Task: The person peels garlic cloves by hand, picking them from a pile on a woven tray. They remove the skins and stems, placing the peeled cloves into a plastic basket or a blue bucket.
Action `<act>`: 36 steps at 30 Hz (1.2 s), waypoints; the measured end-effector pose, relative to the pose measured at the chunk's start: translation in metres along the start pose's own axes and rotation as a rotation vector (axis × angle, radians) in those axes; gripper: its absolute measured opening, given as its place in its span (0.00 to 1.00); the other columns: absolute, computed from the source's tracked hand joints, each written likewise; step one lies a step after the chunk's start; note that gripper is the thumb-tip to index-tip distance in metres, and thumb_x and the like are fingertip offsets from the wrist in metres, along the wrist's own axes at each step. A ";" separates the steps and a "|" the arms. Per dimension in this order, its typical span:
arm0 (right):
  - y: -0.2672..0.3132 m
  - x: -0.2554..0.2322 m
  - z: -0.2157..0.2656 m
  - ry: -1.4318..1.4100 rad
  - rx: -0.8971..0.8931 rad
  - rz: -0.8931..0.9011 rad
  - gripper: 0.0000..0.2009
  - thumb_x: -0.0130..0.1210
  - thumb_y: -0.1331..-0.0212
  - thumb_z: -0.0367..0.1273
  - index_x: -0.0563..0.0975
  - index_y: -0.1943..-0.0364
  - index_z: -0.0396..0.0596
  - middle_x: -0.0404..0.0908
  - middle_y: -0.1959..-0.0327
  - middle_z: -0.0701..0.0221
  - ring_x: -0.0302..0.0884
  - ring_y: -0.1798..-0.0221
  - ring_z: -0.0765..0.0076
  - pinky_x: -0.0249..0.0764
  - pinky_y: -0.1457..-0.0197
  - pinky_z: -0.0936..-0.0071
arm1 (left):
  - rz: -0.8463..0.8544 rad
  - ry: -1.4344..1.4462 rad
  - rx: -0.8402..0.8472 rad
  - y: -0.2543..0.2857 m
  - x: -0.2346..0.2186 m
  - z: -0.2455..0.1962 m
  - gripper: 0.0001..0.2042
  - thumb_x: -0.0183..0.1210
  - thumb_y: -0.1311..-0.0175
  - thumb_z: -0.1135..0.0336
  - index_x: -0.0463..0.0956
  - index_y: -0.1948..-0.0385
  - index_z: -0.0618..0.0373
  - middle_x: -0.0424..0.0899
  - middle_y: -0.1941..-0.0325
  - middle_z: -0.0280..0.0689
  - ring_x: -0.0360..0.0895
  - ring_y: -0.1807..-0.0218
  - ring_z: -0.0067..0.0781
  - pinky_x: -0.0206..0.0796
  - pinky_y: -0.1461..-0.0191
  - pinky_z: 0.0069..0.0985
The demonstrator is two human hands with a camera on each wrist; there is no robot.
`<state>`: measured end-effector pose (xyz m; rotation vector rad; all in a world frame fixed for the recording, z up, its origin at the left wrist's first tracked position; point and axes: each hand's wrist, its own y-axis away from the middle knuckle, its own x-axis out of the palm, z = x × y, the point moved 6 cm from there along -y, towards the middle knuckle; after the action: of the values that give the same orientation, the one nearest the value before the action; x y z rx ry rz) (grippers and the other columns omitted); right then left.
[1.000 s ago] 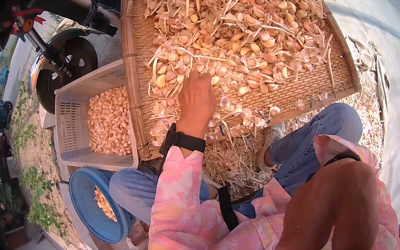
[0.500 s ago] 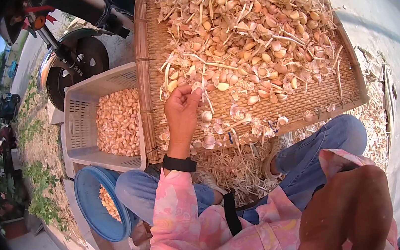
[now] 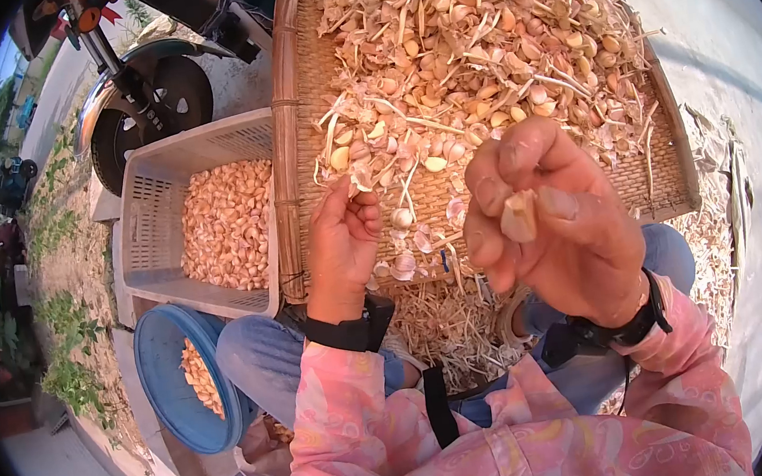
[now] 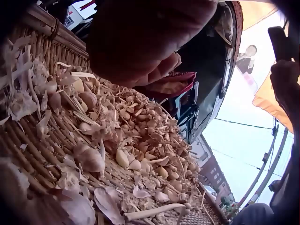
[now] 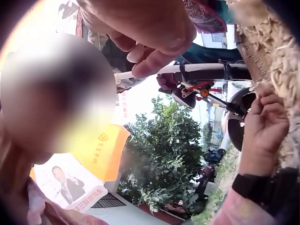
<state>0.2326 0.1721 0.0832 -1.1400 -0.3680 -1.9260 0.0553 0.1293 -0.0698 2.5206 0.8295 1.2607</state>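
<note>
Nearest the head camera, the right hand [image 3: 550, 217] is lifting up in front of the lap, its thumb and curled fingers [image 3: 494, 194] pinching a single pale garlic clove [image 3: 519, 215] that is showing between them. From the right wrist camera that hand is filling the top of the view, the fingers bending inward, though the clove itself is not visible there.

At about nine o'clock from the right hand, the left hand [image 3: 344, 243] is resting at the near edge of the woven bamboo tray [image 3: 287, 154], its fingers curling in toward the palm. Whether it is gripping a clove cannot be told, since the fingertips are hiding whatever lies inside. A loose clove [image 3: 402, 218] is lying just beside it at three o'clock, among papery skins [image 3: 403, 264]. In the left wrist view the hand is looming dark over the tray, with cloves and dry stalks lying scattered below it.

Beyond both hands, toward twelve o'clock, the heap of garlic cloves, skins and stalks [image 3: 481, 45] is covering most of the tray. Below the tray's near rim, dry stalks and husks [image 3: 448, 320] are piling on the ground between the knees.

At nine o'clock from the tray, touching its side, a white plastic crate [image 3: 147, 229] is holding peeled cloves [image 3: 225, 224]. At seven o'clock a blue tub [image 3: 165, 379] is holding more. Farthest off, at eleven o'clock, a motorbike wheel [image 3: 151, 109] is standing behind the crate.
</note>
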 end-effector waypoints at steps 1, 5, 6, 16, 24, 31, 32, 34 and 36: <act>-0.014 -0.027 -0.007 0.228 0.037 -0.202 0.14 0.48 0.42 0.31 0.64 0.54 0.43 0.69 0.63 0.66 0.76 0.60 0.67 0.78 0.68 0.80 | -0.013 0.039 -0.001 0.004 0.003 0.004 0.06 0.52 0.38 0.67 0.70 0.64 0.58 0.76 0.77 0.37 0.72 0.78 0.21 0.65 0.76 0.13; -0.026 -0.087 -0.035 1.209 0.045 -0.157 0.13 0.51 0.41 0.36 0.67 0.59 0.43 0.74 0.71 0.67 0.75 0.68 0.70 0.69 0.73 0.77 | 0.019 -0.135 0.089 0.016 0.021 0.017 0.07 0.51 0.37 0.68 0.69 0.61 0.59 0.76 0.77 0.35 0.71 0.77 0.19 0.65 0.76 0.14; -0.027 -0.084 -0.040 1.354 0.047 -0.119 0.12 0.50 0.41 0.36 0.67 0.61 0.42 0.74 0.75 0.66 0.75 0.69 0.65 0.68 0.72 0.72 | 0.011 -0.193 0.152 0.020 0.027 0.021 0.10 0.50 0.37 0.68 0.70 0.57 0.60 0.75 0.78 0.31 0.69 0.77 0.16 0.62 0.75 0.12; -0.016 -0.103 -0.062 1.093 0.052 -0.167 0.10 0.46 0.39 0.35 0.69 0.66 0.39 0.69 0.84 0.58 0.66 0.82 0.55 0.64 0.76 0.67 | 0.113 -0.170 0.065 0.040 0.015 0.037 0.12 0.48 0.35 0.68 0.71 0.54 0.62 0.69 0.79 0.28 0.61 0.79 0.14 0.53 0.76 0.11; -0.004 -0.098 -0.046 1.845 0.015 -0.078 0.14 0.48 0.39 0.40 0.74 0.69 0.42 0.70 0.84 0.62 0.66 0.82 0.62 0.64 0.75 0.67 | 0.132 0.160 -0.120 0.065 0.011 0.031 0.12 0.46 0.34 0.69 0.66 0.53 0.63 0.66 0.76 0.32 0.60 0.78 0.17 0.53 0.77 0.12; -0.031 -0.109 -0.078 1.597 0.248 0.023 0.15 0.48 0.39 0.40 0.73 0.71 0.40 0.64 0.84 0.72 0.62 0.78 0.78 0.62 0.75 0.75 | 0.568 0.160 -0.213 0.171 0.089 -0.016 0.15 0.46 0.33 0.64 0.66 0.53 0.68 0.71 0.74 0.32 0.63 0.77 0.13 0.56 0.75 0.11; -0.040 -0.110 -0.095 1.548 0.304 0.058 0.16 0.48 0.39 0.41 0.73 0.71 0.40 0.64 0.83 0.73 0.64 0.77 0.78 0.63 0.75 0.75 | 0.655 0.147 -0.247 0.197 0.105 -0.027 0.15 0.46 0.34 0.64 0.67 0.54 0.68 0.73 0.73 0.32 0.65 0.76 0.14 0.58 0.74 0.13; -0.056 -0.087 -0.126 1.237 0.393 0.025 0.19 0.48 0.40 0.44 0.73 0.73 0.39 0.69 0.82 0.67 0.71 0.73 0.68 0.66 0.70 0.70 | 0.857 0.183 -0.047 0.226 0.128 -0.042 0.11 0.48 0.36 0.69 0.67 0.59 0.70 0.70 0.78 0.38 0.66 0.78 0.22 0.56 0.77 0.18; -0.094 -0.042 -0.145 1.082 0.102 0.043 0.19 0.50 0.43 0.44 0.73 0.73 0.38 0.74 0.79 0.60 0.76 0.69 0.58 0.70 0.64 0.66 | 1.024 0.431 0.132 0.240 0.140 -0.045 0.10 0.47 0.37 0.74 0.66 0.60 0.74 0.72 0.78 0.43 0.69 0.78 0.31 0.59 0.78 0.24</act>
<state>0.0854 0.1617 -0.0151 0.0587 0.1562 -2.1437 0.1811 0.0086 0.1511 2.8902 -0.4788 2.1088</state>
